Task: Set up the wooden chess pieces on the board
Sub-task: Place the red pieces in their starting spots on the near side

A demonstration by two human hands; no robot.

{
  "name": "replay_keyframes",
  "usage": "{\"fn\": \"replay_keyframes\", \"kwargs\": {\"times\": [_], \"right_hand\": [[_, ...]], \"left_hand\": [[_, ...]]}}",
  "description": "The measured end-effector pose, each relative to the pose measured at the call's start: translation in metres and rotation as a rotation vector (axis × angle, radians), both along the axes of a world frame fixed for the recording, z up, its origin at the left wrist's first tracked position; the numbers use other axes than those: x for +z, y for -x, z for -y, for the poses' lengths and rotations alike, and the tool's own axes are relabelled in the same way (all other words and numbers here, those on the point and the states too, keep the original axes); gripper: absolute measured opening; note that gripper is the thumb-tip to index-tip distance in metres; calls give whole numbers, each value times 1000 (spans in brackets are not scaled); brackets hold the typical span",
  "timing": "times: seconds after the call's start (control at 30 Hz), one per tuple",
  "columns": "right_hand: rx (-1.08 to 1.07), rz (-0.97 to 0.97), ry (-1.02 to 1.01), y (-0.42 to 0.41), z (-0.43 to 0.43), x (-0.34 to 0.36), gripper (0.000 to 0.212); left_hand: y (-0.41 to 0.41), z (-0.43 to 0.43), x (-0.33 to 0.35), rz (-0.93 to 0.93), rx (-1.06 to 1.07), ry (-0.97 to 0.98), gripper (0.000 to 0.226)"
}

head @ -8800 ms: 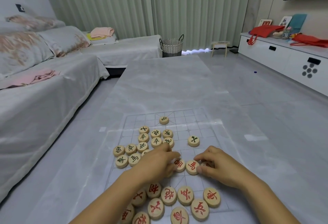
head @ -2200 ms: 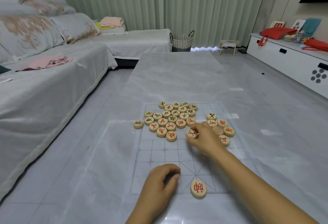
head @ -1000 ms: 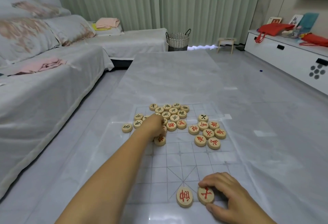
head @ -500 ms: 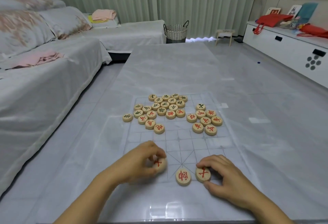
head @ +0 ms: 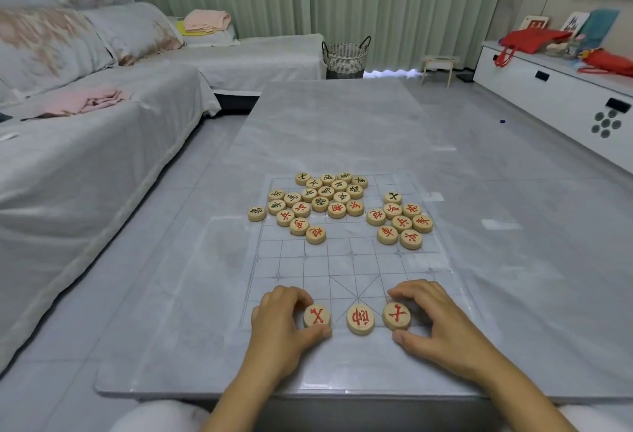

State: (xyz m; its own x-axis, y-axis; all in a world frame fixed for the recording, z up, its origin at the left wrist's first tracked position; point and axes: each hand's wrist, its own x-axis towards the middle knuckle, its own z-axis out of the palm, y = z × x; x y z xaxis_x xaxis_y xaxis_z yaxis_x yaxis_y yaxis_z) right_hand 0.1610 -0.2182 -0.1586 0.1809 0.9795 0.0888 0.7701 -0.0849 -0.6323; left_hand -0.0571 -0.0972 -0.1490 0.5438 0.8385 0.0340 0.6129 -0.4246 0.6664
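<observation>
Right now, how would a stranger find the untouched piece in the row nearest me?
On the grey table, at the near edge of the gridded board, three red-marked discs lie in a row. It is the middle disc, free, while the left hand holds the left disc and the right hand the right disc.

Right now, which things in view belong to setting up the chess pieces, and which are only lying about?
Job: board; unsorted pieces; middle red piece; left red piece, held by left hand; right red piece, held by right hand.
Lying about: wicker basket; pink cloth; red bag.
</observation>
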Motion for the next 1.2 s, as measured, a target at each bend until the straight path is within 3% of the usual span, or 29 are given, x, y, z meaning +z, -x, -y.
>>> {"fn": "replay_keyframes", "kwargs": {"times": [0.2, 0.47, 0.77, 0.97, 1.2], "right_hand": [[5, 33, 7, 1, 1, 0, 45], [-93, 171, -17, 2, 2, -5, 48], [-47, 137, 9, 1, 3, -6, 33], [-44, 136, 34, 1, 1, -4, 48], [-41, 142, 1, 2, 1, -5, 45]], "left_hand": [[4, -4, -5, 13, -115, 60, 35], [5, -2, -7, 16, -168, -21, 37], [7, -4, -11, 13, -218, -45, 38], [7, -5, -12, 9, -218, -54, 47], [8, -2, -10, -20, -191, -73, 40]]}}
